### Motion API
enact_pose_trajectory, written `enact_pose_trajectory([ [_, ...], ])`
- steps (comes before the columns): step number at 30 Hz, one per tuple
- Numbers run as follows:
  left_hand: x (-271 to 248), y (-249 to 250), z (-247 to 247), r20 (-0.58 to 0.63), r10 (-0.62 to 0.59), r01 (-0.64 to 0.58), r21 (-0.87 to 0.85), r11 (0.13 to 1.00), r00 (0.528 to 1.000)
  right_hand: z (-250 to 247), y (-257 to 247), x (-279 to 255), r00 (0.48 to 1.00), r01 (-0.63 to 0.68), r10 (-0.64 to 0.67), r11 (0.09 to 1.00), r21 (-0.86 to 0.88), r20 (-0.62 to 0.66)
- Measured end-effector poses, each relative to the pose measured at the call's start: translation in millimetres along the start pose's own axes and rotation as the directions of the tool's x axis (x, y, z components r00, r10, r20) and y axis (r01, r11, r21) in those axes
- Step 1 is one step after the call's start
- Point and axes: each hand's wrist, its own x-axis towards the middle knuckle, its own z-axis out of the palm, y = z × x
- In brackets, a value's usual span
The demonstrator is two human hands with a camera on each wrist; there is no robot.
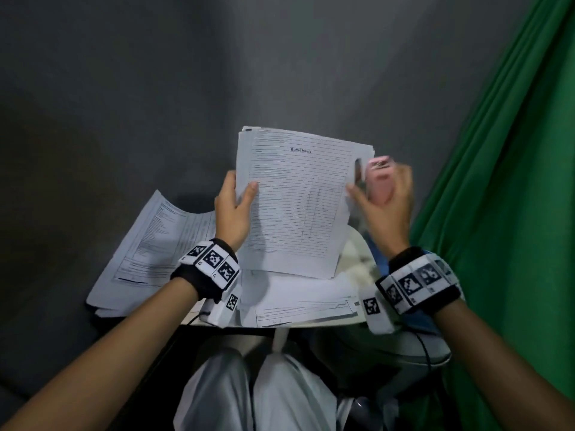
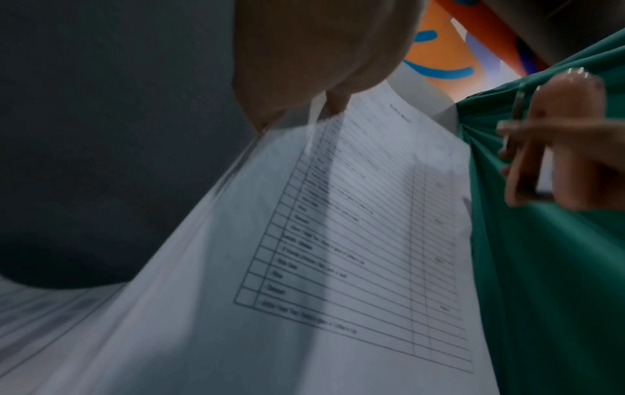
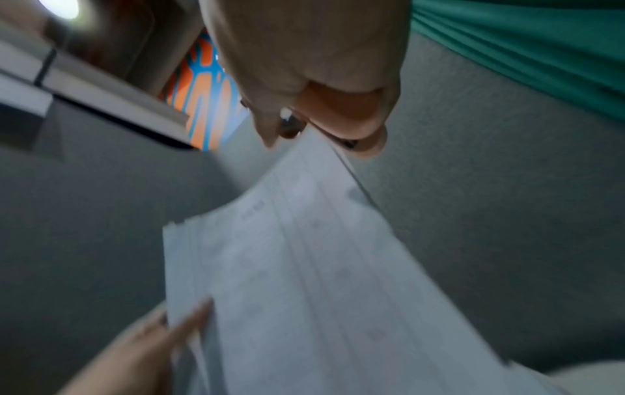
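A stack of printed forms [image 1: 298, 206], its top sheet headed "Buffet Meals", is held upright above the table. My left hand [image 1: 233, 209] pinches its left edge, thumb on the front and fingers behind. My right hand [image 1: 385, 203] grips a pink stapler [image 1: 378, 181] at the stack's upper right edge, its dark metal jaw against the paper. In the left wrist view the forms [image 2: 338, 240] slope away towards the stapler [image 2: 568, 133]. The right wrist view is blurred: the stapler [image 3: 341, 115] sits in my palm at the paper's [image 3: 304, 294] corner.
More loose forms [image 1: 149, 244] lie spread on a small white table [image 1: 413, 353] below my hands, some hanging over its left edge. A green curtain [image 1: 497, 213] hangs close on the right, a grey wall [image 1: 155, 88] stands behind. My legs in white trousers [image 1: 264, 393] are under the table.
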Motion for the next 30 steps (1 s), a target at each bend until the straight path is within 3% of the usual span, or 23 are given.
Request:
enact_pose_trajectory([
  [2, 4, 4, 2, 0.006, 0.036, -0.036, 0.024, 0.999, 0.999, 3, -28, 19, 0.989, 0.017, 0.018, 0.973, 0.230, -0.148],
  [4, 3, 6, 7, 0.005, 0.055, -0.055, 0.041, 0.998, 0.998, 14, -55, 43, 0.976, 0.047, 0.072, 0.851, 0.524, -0.205],
  [6, -1, 8, 12, -0.006, 0.060, -0.060, 0.043, 0.997, 0.998, 31, -83, 61, 0.973, 0.050, 0.118, 0.729, 0.683, -0.197],
  [9, -7, 11, 18, -0.018, 0.060, -0.059, 0.026, 0.998, 0.998, 63, -112, 71, 0.974, -0.010, 0.160, 0.740, 0.672, -0.161],
  [15, -12, 15, 24, -0.035, 0.128, -0.122, 0.149, 0.981, 0.991, 112, -121, 71, 0.956, -0.070, 0.242, 0.736, 0.674, -0.165],
  [30, -9, 21, 14, -0.091, 0.089, -0.081, 0.088, 0.993, 0.992, 135, -107, 65, 0.983, -0.066, 0.151, 0.818, 0.571, -0.102],
])
